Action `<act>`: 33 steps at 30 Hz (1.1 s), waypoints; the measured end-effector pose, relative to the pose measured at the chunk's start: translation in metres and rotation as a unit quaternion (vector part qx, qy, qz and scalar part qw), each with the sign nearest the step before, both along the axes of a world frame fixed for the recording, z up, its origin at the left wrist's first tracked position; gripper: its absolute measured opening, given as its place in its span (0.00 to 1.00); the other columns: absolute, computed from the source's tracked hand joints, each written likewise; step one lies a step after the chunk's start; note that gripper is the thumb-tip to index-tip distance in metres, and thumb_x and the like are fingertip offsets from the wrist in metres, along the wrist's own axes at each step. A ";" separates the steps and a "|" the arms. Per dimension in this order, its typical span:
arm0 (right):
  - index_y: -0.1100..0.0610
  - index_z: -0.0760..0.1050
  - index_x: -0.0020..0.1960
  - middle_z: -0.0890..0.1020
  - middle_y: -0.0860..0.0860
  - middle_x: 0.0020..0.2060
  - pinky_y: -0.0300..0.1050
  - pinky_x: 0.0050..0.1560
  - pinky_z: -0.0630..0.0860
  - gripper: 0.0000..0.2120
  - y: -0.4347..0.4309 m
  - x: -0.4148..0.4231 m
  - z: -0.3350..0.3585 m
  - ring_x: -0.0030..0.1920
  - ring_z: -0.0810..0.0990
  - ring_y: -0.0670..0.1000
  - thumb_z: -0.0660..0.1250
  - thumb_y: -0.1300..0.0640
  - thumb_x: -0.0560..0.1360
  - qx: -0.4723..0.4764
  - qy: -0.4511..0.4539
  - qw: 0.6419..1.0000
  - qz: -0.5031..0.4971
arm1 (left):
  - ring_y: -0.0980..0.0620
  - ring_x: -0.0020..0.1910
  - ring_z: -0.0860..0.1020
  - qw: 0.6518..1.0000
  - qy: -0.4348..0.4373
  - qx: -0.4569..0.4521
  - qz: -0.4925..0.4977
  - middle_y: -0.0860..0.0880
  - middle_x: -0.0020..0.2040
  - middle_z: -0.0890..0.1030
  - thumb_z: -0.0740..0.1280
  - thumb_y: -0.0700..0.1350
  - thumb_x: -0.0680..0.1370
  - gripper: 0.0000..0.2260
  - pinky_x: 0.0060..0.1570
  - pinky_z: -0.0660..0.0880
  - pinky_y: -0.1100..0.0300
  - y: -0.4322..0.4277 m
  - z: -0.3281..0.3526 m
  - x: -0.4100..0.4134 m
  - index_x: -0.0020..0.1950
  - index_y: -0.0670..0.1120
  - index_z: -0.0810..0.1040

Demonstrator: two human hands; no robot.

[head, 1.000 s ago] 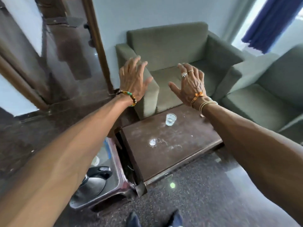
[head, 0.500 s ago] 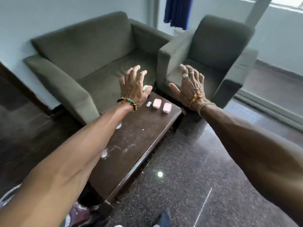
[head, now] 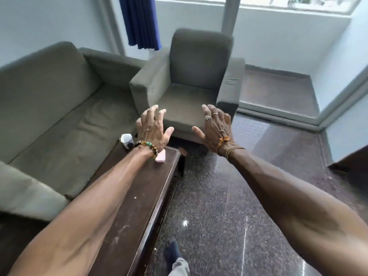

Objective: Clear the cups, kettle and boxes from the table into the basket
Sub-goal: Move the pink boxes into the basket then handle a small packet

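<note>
The sofa (head: 59, 116) fills the left side, its near arm cut off by the frame's edge. Just beside its seat runs the long dark table (head: 139, 196), much of it covered by the person's left forearm. At the table's far left corner stands a white-topped item (head: 126, 140) with dark sides, too blurred to name with any certainty.

The left hand (head: 153, 128) hangs in the air above the table's far end, palm down, fingers spread and slightly bent, thumb stuck out to the right. It grips nothing and touches nothing. A beaded bracelet circles its wrist. Below that wrist a pink box (head: 161, 157) lies flat on the table near the far right edge. The bracelet and wrist hide its upper part, so its full shape cannot be made out.

Beyond the table's end sits the armchair (head: 195, 76), with a blue curtain (head: 140, 22) behind its left shoulder.

The right hand (head: 216, 126) hangs level with the left and apart from it, past the table's far right corner and above the floor (head: 219, 206). Its palm faces down, fingers spread and relaxed, thumb pointing left, and it holds nothing. Rings sit on two fingers; threads and bands wrap the wrist.

At the bottom edge a dark foot (head: 172, 252) and a bit of grey trouser leg show, cut off by the frame.
</note>
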State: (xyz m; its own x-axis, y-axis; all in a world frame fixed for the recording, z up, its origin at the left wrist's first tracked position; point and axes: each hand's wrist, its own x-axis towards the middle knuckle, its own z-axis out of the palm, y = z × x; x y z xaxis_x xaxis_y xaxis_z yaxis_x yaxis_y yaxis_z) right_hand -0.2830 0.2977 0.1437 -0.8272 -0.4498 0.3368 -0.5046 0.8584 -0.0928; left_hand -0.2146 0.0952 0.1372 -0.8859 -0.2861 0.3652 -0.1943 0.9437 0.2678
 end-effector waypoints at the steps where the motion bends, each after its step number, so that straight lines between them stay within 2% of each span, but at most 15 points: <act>1: 0.59 0.60 0.75 0.67 0.57 0.71 0.55 0.66 0.63 0.36 0.002 -0.010 0.000 0.69 0.66 0.59 0.64 0.39 0.76 0.007 -0.008 1.000 -0.008 | 0.44 0.71 0.64 1.000 -0.004 0.005 -0.011 0.46 0.73 0.66 0.71 0.56 0.72 0.29 0.67 0.62 0.45 0.000 -0.002 -0.014 0.71 0.49 0.70; 11: 0.58 0.57 0.77 0.65 0.55 0.73 0.53 0.69 0.61 0.37 0.000 -0.110 0.026 0.71 0.64 0.57 0.61 0.39 0.77 0.019 -0.013 0.997 -0.067 | 0.45 0.69 0.68 0.999 -0.004 0.014 -0.052 0.47 0.70 0.69 0.72 0.55 0.72 0.28 0.65 0.64 0.48 -0.009 0.009 -0.136 0.70 0.49 0.71; 19: 0.57 0.55 0.78 0.65 0.56 0.73 0.52 0.69 0.59 0.37 0.002 -0.166 0.001 0.73 0.63 0.57 0.61 0.39 0.77 0.031 -0.037 0.996 -0.076 | 0.46 0.69 0.67 0.996 -0.047 0.022 -0.067 0.48 0.71 0.68 0.71 0.55 0.73 0.29 0.66 0.64 0.49 -0.006 -0.008 -0.191 0.71 0.50 0.69; 25: 0.57 0.54 0.78 0.64 0.57 0.74 0.54 0.68 0.61 0.37 -0.015 -0.220 -0.015 0.72 0.63 0.58 0.60 0.38 0.78 0.042 -0.064 0.997 -0.030 | 0.46 0.69 0.67 0.996 -0.083 0.023 -0.025 0.48 0.71 0.67 0.71 0.54 0.72 0.28 0.67 0.64 0.50 -0.017 -0.028 -0.222 0.71 0.50 0.70; 33: 0.57 0.54 0.78 0.63 0.56 0.74 0.53 0.68 0.61 0.38 -0.060 -0.282 -0.034 0.72 0.63 0.57 0.60 0.38 0.77 0.054 -0.092 0.992 0.060 | 0.45 0.67 0.69 0.992 -0.086 0.062 0.070 0.49 0.69 0.69 0.72 0.53 0.71 0.28 0.64 0.66 0.49 -0.044 -0.044 -0.246 0.69 0.50 0.72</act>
